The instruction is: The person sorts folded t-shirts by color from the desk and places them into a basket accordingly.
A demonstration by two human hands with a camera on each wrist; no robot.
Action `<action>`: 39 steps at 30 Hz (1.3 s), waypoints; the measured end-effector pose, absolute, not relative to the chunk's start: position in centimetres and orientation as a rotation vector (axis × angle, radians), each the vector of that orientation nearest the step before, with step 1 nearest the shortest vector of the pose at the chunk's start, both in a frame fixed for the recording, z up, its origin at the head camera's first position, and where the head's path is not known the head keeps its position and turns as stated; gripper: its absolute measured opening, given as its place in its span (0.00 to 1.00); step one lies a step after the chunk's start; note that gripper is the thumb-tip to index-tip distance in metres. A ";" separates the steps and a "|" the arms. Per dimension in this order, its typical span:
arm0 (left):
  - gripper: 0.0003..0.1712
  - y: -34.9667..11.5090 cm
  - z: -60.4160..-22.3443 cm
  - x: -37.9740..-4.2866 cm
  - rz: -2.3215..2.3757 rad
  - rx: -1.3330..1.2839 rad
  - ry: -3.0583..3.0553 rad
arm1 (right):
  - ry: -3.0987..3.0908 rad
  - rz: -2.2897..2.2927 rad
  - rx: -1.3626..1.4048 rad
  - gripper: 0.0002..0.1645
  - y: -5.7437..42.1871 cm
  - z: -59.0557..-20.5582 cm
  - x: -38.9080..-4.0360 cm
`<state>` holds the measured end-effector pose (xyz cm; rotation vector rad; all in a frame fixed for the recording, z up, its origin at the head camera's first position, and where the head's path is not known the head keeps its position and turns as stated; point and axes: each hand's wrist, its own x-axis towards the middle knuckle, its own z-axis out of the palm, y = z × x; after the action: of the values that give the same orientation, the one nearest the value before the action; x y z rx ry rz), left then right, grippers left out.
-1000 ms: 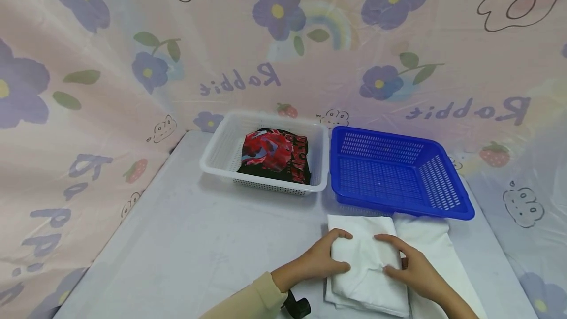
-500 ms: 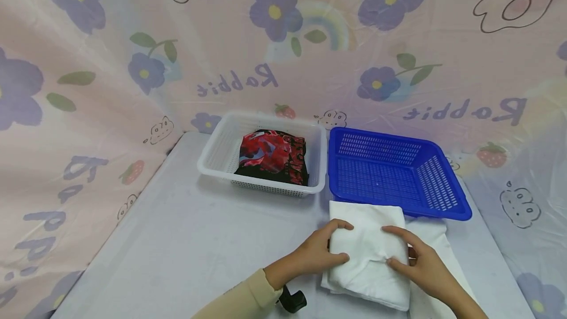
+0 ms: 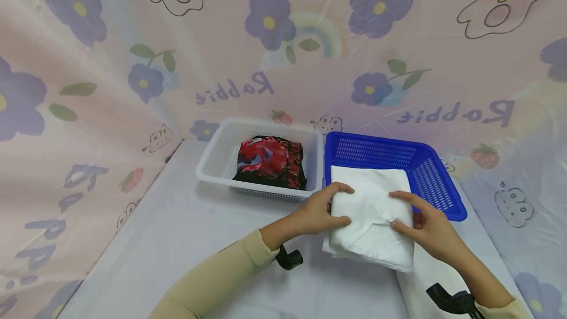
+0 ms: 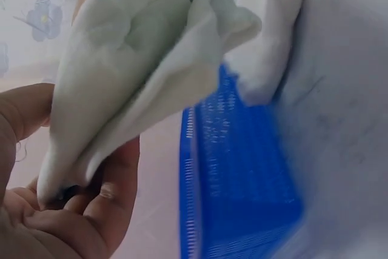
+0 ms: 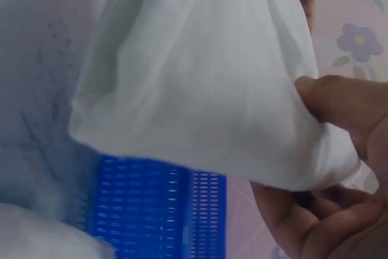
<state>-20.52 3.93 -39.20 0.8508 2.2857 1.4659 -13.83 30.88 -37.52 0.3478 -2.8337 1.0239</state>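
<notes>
A folded white cloth (image 3: 369,220) is held up off the table, its far part in front of the blue basket (image 3: 435,174) in the head view. My left hand (image 3: 320,211) grips its left edge, thumb on top and fingers curled beneath. On the opposite edge my right hand (image 3: 428,228) pinches it the same way. Both wrist views show the layers of the cloth (image 4: 121,59) sagging between thumb and fingers. Another white cloth (image 3: 427,279) lies on the table under my right forearm, partly hidden. What kind of garment the white cloths are cannot be told.
Left of the blue basket stands a white basket (image 3: 223,159) with a folded black and red printed garment (image 3: 270,161) in it. Behind both hangs a patterned curtain (image 3: 310,78). Black camera mounts (image 3: 290,259) stick out from my wrists.
Both hands have lifted the folded white cloth from the table and carried it forward to the blue basket's near side. The other white cloth stays on the table.
</notes>
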 end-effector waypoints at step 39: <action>0.32 9.7 -40.1 -38.8 0.993 0.956 2.453 | -3.129 0.920 0.152 0.35 34.7 -37.1 -31.2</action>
<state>-38.85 9.74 -40.11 0.9558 2.4534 0.9926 -31.16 34.71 -37.10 0.1519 -3.1292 0.9202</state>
